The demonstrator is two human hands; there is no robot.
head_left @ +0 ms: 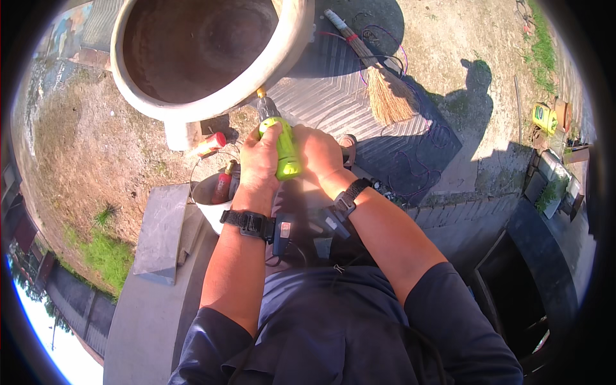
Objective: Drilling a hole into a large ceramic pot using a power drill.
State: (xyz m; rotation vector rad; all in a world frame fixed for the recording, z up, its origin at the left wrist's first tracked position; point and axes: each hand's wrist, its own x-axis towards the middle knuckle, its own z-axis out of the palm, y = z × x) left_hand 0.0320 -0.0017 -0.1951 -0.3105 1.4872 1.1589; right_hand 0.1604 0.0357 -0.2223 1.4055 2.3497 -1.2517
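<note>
I hold a lime-green power drill [285, 149] with both hands, its bit pointing up against the rim of a large round pale concrete basin [256, 80] with a brown inside. My left hand [260, 163] wraps the drill's body from the left. My right hand [319, 154] presses against it from the right. Both wrists wear black straps with small devices.
A white bucket [206, 200] with red-handled tools stands under my left hand, beside a grey slab [160, 231]. A straw broom [378, 80] and tangled wires lie on a ribbed grey mat [333, 96]. A yellow-green container [544, 117] sits at far right. Dry ground lies left.
</note>
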